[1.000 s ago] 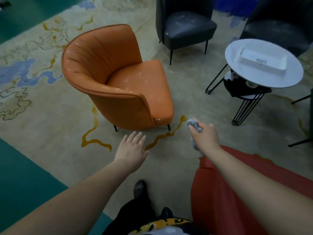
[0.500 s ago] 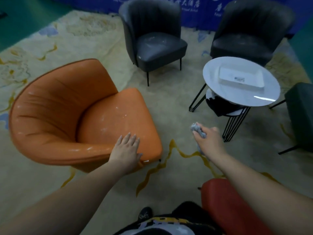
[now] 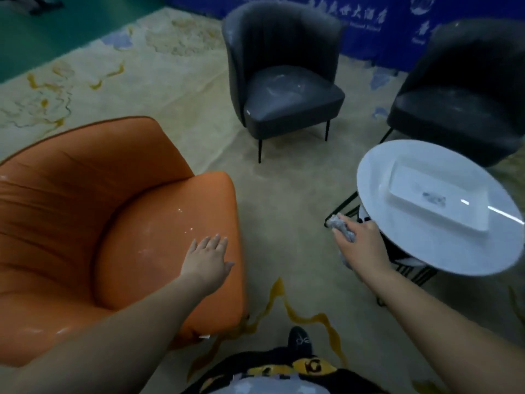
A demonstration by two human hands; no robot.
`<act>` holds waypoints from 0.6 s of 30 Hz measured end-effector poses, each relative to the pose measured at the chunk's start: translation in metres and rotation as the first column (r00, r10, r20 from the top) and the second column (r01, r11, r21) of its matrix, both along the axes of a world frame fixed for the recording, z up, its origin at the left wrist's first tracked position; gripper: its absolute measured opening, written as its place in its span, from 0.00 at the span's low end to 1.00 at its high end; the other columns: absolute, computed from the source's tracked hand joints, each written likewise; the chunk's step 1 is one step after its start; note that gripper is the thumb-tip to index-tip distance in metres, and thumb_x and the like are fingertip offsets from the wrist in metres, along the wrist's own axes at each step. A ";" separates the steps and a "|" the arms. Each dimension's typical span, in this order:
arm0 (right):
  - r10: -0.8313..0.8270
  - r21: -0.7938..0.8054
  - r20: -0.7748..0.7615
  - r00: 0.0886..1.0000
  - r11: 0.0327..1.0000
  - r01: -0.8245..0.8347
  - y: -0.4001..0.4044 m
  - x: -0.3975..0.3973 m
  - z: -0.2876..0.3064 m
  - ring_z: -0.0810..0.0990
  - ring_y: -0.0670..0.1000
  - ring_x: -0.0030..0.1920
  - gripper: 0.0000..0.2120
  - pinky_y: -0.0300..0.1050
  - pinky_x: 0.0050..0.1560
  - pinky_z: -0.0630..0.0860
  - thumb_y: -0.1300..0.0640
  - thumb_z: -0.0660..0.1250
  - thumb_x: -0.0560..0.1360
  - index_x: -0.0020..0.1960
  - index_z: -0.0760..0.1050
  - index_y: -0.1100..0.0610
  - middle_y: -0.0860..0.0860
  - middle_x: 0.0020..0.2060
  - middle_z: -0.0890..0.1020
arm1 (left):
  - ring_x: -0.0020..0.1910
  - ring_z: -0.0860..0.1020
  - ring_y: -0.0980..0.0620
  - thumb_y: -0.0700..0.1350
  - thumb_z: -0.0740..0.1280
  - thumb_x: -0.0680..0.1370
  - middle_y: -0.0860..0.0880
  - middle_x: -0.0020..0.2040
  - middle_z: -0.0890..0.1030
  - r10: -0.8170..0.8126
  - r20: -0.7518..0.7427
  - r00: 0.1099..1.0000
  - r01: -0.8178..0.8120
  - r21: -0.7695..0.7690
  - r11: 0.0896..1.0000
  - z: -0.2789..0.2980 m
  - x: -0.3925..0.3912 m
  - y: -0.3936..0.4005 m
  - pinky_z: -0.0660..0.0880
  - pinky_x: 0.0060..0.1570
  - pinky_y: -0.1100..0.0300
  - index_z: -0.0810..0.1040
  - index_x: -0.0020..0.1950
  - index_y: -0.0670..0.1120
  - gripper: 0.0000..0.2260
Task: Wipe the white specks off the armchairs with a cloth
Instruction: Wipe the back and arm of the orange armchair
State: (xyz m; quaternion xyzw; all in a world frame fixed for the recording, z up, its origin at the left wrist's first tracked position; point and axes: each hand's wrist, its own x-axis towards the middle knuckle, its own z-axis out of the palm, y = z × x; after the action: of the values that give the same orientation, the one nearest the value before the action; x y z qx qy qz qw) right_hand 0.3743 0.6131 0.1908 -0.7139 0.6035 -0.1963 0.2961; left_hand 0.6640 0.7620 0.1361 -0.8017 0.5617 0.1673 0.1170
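Gripping the bunched cloth in my right hand, left hand flat over the orange armchair, white specks unwiped there; wiping not begun, I judge.

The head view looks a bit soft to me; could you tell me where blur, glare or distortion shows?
Head view: soft throughout; glare streaks on the round white table; wide-angle bending at the edges; white specks on the orange armchair seat remain visible.
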 end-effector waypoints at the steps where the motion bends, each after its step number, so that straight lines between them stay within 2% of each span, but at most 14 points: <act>1: 0.039 0.005 0.001 0.999 0.999 -0.039 -0.020 0.003 0.001 0.74 0.41 0.33 0.17 0.32 0.35 0.68 0.47 0.64 0.76 0.65 0.75 0.44 0.54 0.46 0.71 | 0.77 0.53 0.47 0.62 0.51 0.80 0.50 0.79 0.54 0.056 -0.011 0.998 -0.056 -0.004 0.998 0.001 -0.001 -0.011 0.51 0.74 0.47 0.50 0.79 0.51 0.30; 2: 0.074 0.012 0.008 0.997 0.997 -0.074 -0.038 0.010 0.003 0.75 0.44 0.33 0.17 0.35 0.35 0.70 0.46 0.64 0.76 0.64 0.75 0.44 0.55 0.46 0.72 | 0.77 0.54 0.47 0.63 0.51 0.80 0.50 0.79 0.55 0.105 -0.014 0.994 -0.106 -0.015 0.994 0.002 -0.001 -0.021 0.53 0.74 0.47 0.50 0.79 0.51 0.30; 3: 0.103 0.018 0.013 0.995 0.995 -0.103 -0.055 0.019 0.005 0.76 0.45 0.31 0.17 0.34 0.33 0.69 0.46 0.63 0.76 0.64 0.76 0.44 0.56 0.45 0.73 | 0.76 0.55 0.47 0.63 0.51 0.80 0.50 0.78 0.56 0.145 -0.015 0.989 -0.145 -0.024 0.989 0.004 0.001 -0.031 0.54 0.73 0.47 0.51 0.79 0.52 0.30; 6: 0.215 0.028 -0.010 0.977 0.976 -0.215 -0.092 0.060 0.004 0.72 0.42 0.30 0.16 0.27 0.27 0.64 0.48 0.64 0.77 0.64 0.75 0.43 0.53 0.44 0.69 | 0.76 0.57 0.46 0.63 0.51 0.80 0.50 0.78 0.58 0.242 -0.022 0.970 -0.242 -0.019 0.970 0.010 0.011 -0.047 0.56 0.73 0.47 0.51 0.78 0.52 0.30; 10: 0.354 0.046 0.028 0.935 0.934 -0.355 -0.116 0.131 0.005 0.70 0.40 0.32 0.17 0.31 0.36 0.68 0.51 0.67 0.76 0.64 0.76 0.45 0.50 0.43 0.67 | 0.75 0.59 0.46 0.63 0.51 0.80 0.50 0.77 0.60 0.355 -0.017 0.935 -0.355 0.001 0.935 0.014 0.037 -0.046 0.58 0.72 0.47 0.52 0.78 0.52 0.30; 14: 0.464 0.049 0.034 0.885 0.884 -0.465 -0.142 0.203 -0.001 0.72 0.40 0.34 0.16 0.25 0.32 0.66 0.51 0.67 0.75 0.63 0.76 0.43 0.46 0.41 0.65 | 0.74 0.59 0.45 0.62 0.51 0.81 0.49 0.77 0.61 0.459 -0.005 0.888 -0.459 0.033 0.888 0.016 0.083 -0.048 0.57 0.72 0.46 0.52 0.79 0.51 0.29; 18: 0.541 0.032 0.029 0.840 0.840 -0.542 -0.165 0.265 -0.002 0.72 0.39 0.35 0.17 0.29 0.36 0.65 0.53 0.69 0.74 0.63 0.77 0.46 0.50 0.44 0.67 | 0.74 0.59 0.44 0.61 0.51 0.81 0.48 0.77 0.60 0.549 -0.019 0.835 -0.549 0.012 0.836 0.017 0.127 -0.057 0.57 0.72 0.45 0.53 0.78 0.51 0.29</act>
State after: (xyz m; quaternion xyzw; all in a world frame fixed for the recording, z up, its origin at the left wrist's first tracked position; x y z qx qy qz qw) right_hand 0.6394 0.4478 0.1887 -0.8476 0.3781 -0.0996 0.3588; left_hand 0.7908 0.7047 0.1533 -0.9269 0.3090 0.2044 0.0604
